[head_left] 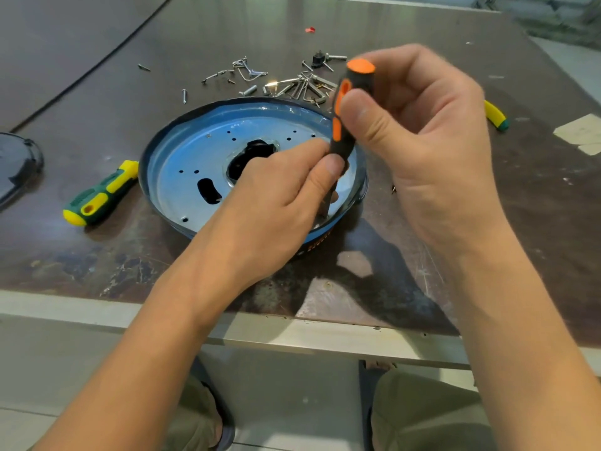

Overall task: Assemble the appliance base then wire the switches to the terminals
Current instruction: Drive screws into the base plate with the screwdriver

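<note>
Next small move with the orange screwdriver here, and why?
Probably turn the orange screwdriver with the right hand while the left hand steadies its lower end. It stands nearly upright, tip down at the near-right edge of the blue base plate, with both hands gripping it. Any screw is hidden behind the left hand.

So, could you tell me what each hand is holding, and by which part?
The right hand grips the orange-and-black screwdriver by the upper half of its handle. The left hand pinches the handle's lower end, just above the shaft.
</note>
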Tool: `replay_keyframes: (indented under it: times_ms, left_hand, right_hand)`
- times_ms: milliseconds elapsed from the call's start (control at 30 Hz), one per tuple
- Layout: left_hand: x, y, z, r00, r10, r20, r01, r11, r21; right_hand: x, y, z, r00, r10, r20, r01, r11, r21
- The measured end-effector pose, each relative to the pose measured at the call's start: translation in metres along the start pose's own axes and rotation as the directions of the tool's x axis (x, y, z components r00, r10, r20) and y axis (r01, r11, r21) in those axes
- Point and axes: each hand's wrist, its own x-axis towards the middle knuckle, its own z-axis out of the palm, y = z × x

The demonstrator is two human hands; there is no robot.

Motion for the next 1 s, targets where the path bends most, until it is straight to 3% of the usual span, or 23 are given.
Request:
replay_keyframes:
  times_ms: [133,233,400,833,1000]
  left_hand:
    - [-0.001,0.001,0.002,1.000,0.020,0.017,-0.020,1.000,0.022]
    - [-0.001,0.000,0.002,1.000,0.017,0.009,-0.017,0.999,0.027]
    - [0.000,-0.003,0.001,1.000,-0.010,-0.005,0.010,1.000,0.008]
    - [-0.001,-0.002,0.000,1.000,0.005,0.021,-0.005,1.000,0.003]
    - [0.000,-0.002,0.000,1.000,-0.002,0.015,0.002,1.000,0.001]
  right_hand:
    - [0.001,0.000,0.000,0.996,-0.021,-0.083,0.016,0.998,-0.060]
    - [0.000,0.000,-0.001,0.999,-0.029,-0.015,0.028,0.998,-0.063]
    - [-0.003,0.000,-0.003,0.995,0.035,0.098,-0.045,0.994,0.102]
    - [-0.003,0.001,0.006,0.998,-0.042,-0.047,0.033,0.983,-0.183]
    - [-0.004,0.002,0.000,0.996,-0.043,0.075,0.046,0.998,-0.043]
